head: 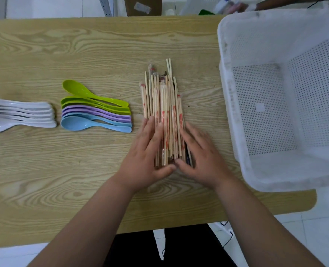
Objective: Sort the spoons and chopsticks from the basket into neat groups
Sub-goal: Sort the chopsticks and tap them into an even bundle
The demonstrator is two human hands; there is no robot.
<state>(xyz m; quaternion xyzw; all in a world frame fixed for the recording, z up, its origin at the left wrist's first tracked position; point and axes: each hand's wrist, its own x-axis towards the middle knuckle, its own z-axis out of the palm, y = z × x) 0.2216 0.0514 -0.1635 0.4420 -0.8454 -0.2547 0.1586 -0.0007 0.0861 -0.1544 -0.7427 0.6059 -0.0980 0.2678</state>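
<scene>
A pile of several wooden chopsticks (pixel 164 101), some in clear wrappers with red print, lies lengthwise on the wooden table (pixel 44 170). My left hand (pixel 148 153) presses its left side with straight fingers, and my right hand (pixel 202 155) presses its right side; both thumbs meet at the near ends. To the left lies a row of coloured spoons (pixel 94 110): green, purple and blue. Further left sits a stack of white spoons (pixel 19 114), cut off by the frame edge. The white perforated basket (pixel 237 116) stands at the right with nothing in it.
The basket overhangs the table's right edge. Beyond the far table edge stand a cardboard box (pixel 143 5) and another white basket (pixel 204 4); a person's arm (pixel 275 3) shows at the top right.
</scene>
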